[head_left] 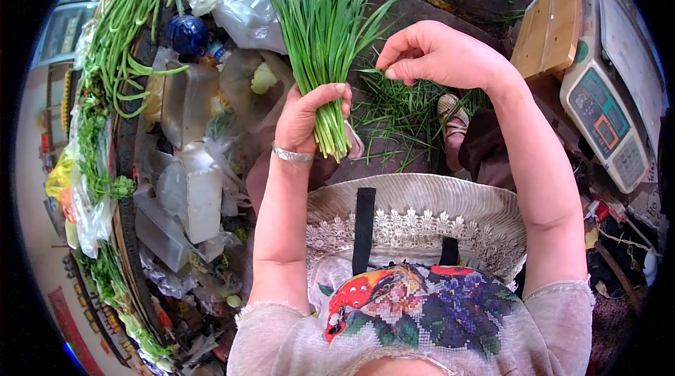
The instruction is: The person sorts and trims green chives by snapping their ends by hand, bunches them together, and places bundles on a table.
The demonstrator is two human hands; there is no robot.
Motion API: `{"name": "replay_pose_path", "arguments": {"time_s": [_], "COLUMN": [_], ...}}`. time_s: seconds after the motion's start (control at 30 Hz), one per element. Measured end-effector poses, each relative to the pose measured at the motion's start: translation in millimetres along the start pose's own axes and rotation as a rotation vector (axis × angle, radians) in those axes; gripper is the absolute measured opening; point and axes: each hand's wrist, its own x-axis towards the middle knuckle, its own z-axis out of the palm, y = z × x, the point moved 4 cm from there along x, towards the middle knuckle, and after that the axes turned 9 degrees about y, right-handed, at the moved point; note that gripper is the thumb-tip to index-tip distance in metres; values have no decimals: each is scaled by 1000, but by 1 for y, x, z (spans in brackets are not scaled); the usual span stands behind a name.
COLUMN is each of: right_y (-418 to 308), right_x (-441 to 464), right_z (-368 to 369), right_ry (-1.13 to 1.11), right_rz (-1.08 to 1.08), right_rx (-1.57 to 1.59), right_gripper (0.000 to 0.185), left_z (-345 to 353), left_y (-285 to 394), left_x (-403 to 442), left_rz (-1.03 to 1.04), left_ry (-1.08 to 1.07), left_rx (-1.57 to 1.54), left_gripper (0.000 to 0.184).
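A thick bunch of long green stalks (320, 46) stands upright in my left hand (302, 114), whose fingers wrap round its paler lower end. The leafy tips fan out at the top. To the right of the bunch, my right hand (429, 56) is raised with thumb and forefinger pinched on a thin green blade (373, 71). Below it, loose cut green blades (404, 116) lie scattered on the floor between my feet. A bracelet is on my left wrist.
Long green beans (133, 24) and leafy greens line a shelf at the left. Beside it are plastic boxes (160, 228), bags and a white container (202, 193). A scale (605, 116) with a wooden board (548, 21) stands at the right. A shoe (453, 117) shows below.
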Motion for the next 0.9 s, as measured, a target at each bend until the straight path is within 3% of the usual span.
{"name": "replay_pose_path", "arguments": {"time_s": [0.17,0.27,0.43,0.5,0.7,0.8,0.9], "right_y": [0,1,-3,-3,0,3,-5], "right_x": [1,2,3,4,4,7,4], "right_z": [-4,-3,1,3,6,12,10], "right_ry": [164,196,250,292,359,407,332], "right_rz": [-65,2,-54,-80,-93,-347,-213], "right_rx": [-168,-93,-147,-145,-336,-422,-450], "right_gripper": [11,5,9,11,13,11,13], "left_z": [0,2,9,10,10,12,12], "left_y": [-1,0,3,2,3,4,5], "left_x": [0,-2,-7,-7,-9,-10,-11], "left_rz": [17,16,34,16,23,43,53], "left_ry": [-42,-75,-191,-222,-272,-292,-296], "left_rx": [1,-34,-148,-202,-246,-239,-229], "left_gripper": [33,37,40,31,41,41,41]}}
